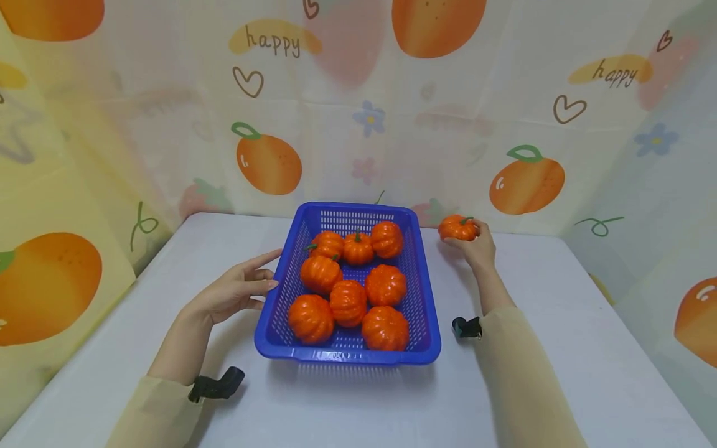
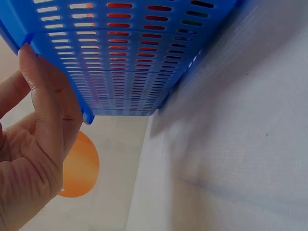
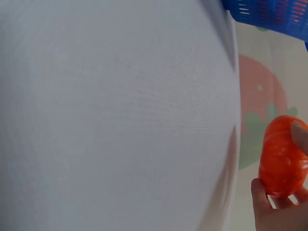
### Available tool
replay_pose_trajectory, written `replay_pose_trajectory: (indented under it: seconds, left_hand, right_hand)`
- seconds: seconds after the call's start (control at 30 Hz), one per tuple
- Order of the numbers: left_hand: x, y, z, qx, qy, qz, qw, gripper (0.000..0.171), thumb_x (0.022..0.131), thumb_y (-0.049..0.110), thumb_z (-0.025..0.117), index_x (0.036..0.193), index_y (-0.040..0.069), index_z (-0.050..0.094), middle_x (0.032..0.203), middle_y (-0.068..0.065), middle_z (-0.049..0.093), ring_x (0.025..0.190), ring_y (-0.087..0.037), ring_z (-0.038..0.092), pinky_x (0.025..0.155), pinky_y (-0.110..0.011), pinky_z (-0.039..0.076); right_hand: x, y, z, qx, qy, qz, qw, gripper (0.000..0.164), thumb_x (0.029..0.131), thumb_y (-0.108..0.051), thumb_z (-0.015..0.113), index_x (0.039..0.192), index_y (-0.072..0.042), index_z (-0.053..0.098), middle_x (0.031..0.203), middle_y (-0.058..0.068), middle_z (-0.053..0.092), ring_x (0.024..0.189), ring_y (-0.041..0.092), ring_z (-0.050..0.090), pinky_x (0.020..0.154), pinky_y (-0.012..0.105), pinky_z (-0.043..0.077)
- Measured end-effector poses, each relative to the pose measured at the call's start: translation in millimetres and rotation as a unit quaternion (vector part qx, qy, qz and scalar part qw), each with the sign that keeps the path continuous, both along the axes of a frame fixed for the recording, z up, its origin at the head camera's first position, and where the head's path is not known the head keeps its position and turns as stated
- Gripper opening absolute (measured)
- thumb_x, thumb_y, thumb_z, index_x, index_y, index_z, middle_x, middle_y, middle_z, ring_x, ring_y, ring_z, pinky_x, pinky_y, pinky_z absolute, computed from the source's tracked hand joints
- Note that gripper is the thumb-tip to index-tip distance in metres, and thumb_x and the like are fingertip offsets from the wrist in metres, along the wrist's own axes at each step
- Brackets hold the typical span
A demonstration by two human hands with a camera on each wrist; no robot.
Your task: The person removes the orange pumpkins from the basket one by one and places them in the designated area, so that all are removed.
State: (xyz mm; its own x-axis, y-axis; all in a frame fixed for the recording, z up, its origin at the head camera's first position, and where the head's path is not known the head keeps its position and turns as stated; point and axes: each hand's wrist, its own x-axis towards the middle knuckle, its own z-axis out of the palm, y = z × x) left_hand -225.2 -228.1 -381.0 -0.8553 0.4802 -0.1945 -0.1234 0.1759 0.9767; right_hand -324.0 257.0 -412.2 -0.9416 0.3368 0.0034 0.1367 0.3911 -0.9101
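Note:
A blue plastic basket (image 1: 350,355) with slotted walls holds several glossy orange toy pumpkins (image 1: 386,285). My left hand (image 1: 234,289) is at its left side, with fingertips touching the rim (image 2: 30,41); its fingers are lightly bent, not wrapped round the wall. To the right of the basket's far corner, my right hand (image 1: 476,247) grips one small orange toy pumpkin (image 1: 456,228) with a green stem. In the right wrist view that pumpkin (image 3: 283,156) sits between thumb and fingers, apart from the tabletop.
A white cloth-covered table (image 1: 538,298) lies under everything. Behind it hangs a curtain (image 1: 336,137) printed with oranges, hearts and flowers, close to the table's far edge. Black wrist mounts (image 1: 217,384) stick out from both sleeves.

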Motion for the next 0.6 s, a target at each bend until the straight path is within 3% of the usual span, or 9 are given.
replay_pose_trajectory:
  seconds: [0.3, 0.6]
  left_hand:
    - [1.9, -1.2, -2.2, 0.014, 0.0, -0.005, 0.9999, 0.073, 0.1, 0.012, 0.053, 0.16, 0.015, 0.013, 0.099, 0.005, 0.064, 0.086, -0.008, 0.068, 0.076, -0.029, 0.062]
    - [1.8, 0.8, -0.2, 0.013, 0.004, -0.003, 0.9999, 0.073, 0.1, 0.013, 0.053, 0.16, 0.015, 0.012, 0.101, 0.005, 0.065, 0.085, -0.008, 0.068, 0.075, -0.028, 0.062]
  right_hand:
    - [-1.8, -0.3, -3.9, 0.027, -0.034, 0.021, 0.999, 0.089, 0.086, -0.024, 0.075, 0.157, -0.011, 0.022, 0.161, 0.022, 0.028, 0.147, 0.04, 0.032, 0.123, 0.052, 0.03]
    - [-4.6, 6.0, -13.8, 0.048, -0.04, 0.037, 0.997, 0.089, 0.086, -0.022, 0.074, 0.157, -0.009, 0.021, 0.161, 0.021, 0.028, 0.147, 0.04, 0.031, 0.125, 0.054, 0.025]
